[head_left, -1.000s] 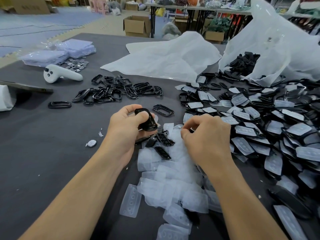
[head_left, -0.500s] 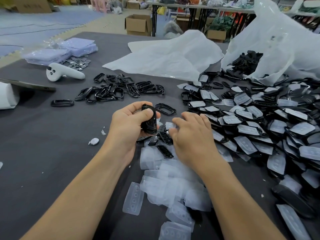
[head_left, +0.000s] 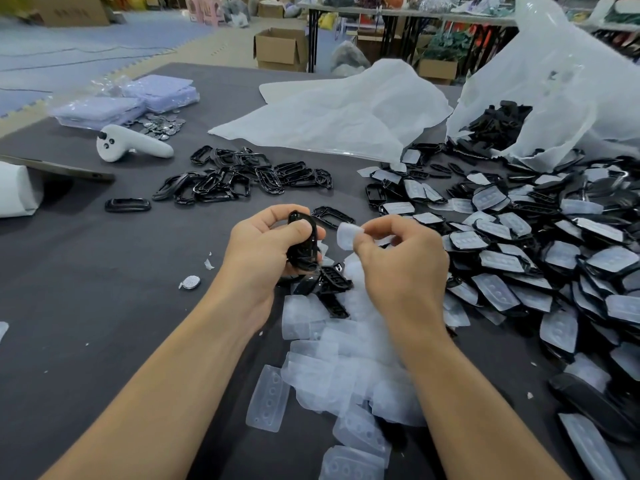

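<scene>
My left hand [head_left: 263, 251] grips a black plastic key-fob shell [head_left: 304, 244] upright above the dark table [head_left: 86, 306]. Just to its right, my right hand [head_left: 401, 265] pinches a small translucent silicone pad [head_left: 348, 234] between thumb and fingers, a short gap from the shell. Below both hands lies a heap of translucent silicone pads [head_left: 339, 368] with a few black inserts [head_left: 332, 282] on top.
A large pile of black shells with pads [head_left: 519, 258] fills the right side, spilling from a white plastic bag [head_left: 561, 84]. Black frames [head_left: 242, 178] lie beyond my hands, and a white controller [head_left: 131, 143], round metal discs [head_left: 161, 124] and a white sheet [head_left: 339, 112] further back.
My right hand has lifted from the pad heap with one translucent pad pinched and brought it up beside the black shell. My left hand has kept its grip on the shell.
</scene>
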`<state>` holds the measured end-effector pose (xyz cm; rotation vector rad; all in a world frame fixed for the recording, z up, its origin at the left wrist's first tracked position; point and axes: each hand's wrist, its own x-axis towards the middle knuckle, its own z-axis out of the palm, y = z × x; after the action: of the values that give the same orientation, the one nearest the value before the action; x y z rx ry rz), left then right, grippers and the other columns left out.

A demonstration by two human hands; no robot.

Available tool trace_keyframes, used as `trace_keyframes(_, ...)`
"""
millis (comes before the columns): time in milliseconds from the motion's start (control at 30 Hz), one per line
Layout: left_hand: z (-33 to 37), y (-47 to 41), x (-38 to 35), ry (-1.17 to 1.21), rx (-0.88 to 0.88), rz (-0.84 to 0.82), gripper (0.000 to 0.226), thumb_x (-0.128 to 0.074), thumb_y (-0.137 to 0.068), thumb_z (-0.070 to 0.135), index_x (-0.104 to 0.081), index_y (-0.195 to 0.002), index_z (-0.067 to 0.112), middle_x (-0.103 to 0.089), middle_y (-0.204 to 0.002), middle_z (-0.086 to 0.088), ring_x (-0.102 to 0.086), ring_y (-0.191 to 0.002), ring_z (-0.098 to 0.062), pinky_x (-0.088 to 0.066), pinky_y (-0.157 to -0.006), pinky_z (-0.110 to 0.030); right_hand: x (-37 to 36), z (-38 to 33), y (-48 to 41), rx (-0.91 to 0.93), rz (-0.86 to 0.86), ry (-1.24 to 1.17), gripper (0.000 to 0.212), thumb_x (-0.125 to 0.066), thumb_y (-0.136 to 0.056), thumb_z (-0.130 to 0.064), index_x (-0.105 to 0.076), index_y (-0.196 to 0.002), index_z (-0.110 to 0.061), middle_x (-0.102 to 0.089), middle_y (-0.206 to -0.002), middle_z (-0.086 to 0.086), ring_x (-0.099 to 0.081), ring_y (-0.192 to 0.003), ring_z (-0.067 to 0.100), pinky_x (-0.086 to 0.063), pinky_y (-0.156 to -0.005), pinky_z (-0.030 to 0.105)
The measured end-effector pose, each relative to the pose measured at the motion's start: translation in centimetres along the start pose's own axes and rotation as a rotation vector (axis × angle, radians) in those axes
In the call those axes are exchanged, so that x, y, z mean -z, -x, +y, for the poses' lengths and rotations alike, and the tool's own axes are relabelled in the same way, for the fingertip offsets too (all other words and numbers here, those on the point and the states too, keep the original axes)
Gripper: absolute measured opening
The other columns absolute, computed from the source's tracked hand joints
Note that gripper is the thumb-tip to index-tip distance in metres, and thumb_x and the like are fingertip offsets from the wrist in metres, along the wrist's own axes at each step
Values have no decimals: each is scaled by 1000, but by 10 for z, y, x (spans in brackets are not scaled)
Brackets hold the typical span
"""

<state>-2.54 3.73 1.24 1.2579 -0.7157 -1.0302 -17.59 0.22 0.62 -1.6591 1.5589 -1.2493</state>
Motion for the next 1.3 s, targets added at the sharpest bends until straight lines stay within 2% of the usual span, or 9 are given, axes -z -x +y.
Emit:
trace_keyframes(233, -1, 0, -1, -19, 8, -25, 21, -64, -96, 1, -72, -93, 20, -79, -79, -6, -69, -56, -18, -56, -50, -26, 13, -15, 5, -278, -204, -644, 17, -69, -84, 4, -63, -89, -11, -70, -65, 6, -52, -47, 13, -40, -46, 23)
trace_keyframes(500, -4, 4, -2, -102, -35, -80, 22, -71, -92, 3, -78, -91, 24, -76, -74, -5, -70, -56, -19, -54, -49, -27, 15, -17, 8, -297, -299, -757, 34, -65, -86, 14, -67, -110, -11, -73, -71, 12, -63, -56, 15, -54, -56, 23)
trace_keyframes(567, -4, 6, -3, -146, -57, -116, 22, -73, -90, 5, -81, -93, 26, -76, -74, -6, -68, -59, -18, -53, -52, -29, 15, -17, 8, -289, -312, -755, 36, -66, -86, 13, -69, -111, -12, -73, -72, 12, -64, -57, 15, -55, -57, 22)
trace_keyframes(700, -3, 8, -4, -166, -65, -142, 24, -73, -88, 5, -82, -95, 27, -76, -77, -10, -65, -62, -19, -52, -54, -30, 15, -16, 6, -257, -278, -662, 21, -70, -87, 8, -77, -83, -12, -74, -70, 8, -61, -52, 16, -49, -48, 21)
trace_keyframes(833, 4, 8, -1, -7, 58, -164, 28, -66, -90, 1, -83, -95, 21, -78, -83, -12, -70, -64, -18, -55, -56, -24, 16, -10, 4, -163, -239, -458, 19, -69, -93, -6, -72, -78, -16, -72, -65, 6, -57, -48, 15, -44, -46, 23)
trace_keyframes(933, 8, 7, 3, 70, 158, -250, 30, -60, -91, 1, -84, -99, 16, -76, -81, -12, -66, -59, -17, -54, -56, -21, 19, -4, 4, 25, -228, -169, 19, -67, -95, -17, -69, -78, -23, -71, -63, -1, -55, -48, 9, -47, -51, 27)
trace_keyframes(1033, 8, 5, 4, 36, 180, -313, 25, -65, -83, 3, -85, -90, 16, -75, -79, -12, -67, -62, -16, -53, -53, -23, 21, -3, 7, 213, -263, 31, 17, -70, -92, -20, -70, -76, -26, -64, -57, -9, -52, -48, 9, -39, -47, 18)
trace_keyframes(1167, 6, 4, 5, 4, 188, -275, 19, -70, -70, 9, -84, -81, 17, -77, -83, -13, -70, -69, -21, -57, -59, -29, 18, -4, 9, 180, -290, -9, 15, -76, -88, -20, -73, -74, -26, -64, -56, -12, -56, -50, 8, -39, -48, 15)
trace_keyframes(1300, 4, 4, 4, 2, 191, -247, 25, -65, -85, 3, -84, -78, 19, -80, -91, -14, -73, -73, -17, -58, -63, -27, 14, -7, 7, 11, -313, -208, 19, -74, -89, -11, -74, -72, -21, -71, -66, -2, -62, -61, 6, -56, -60, 28)
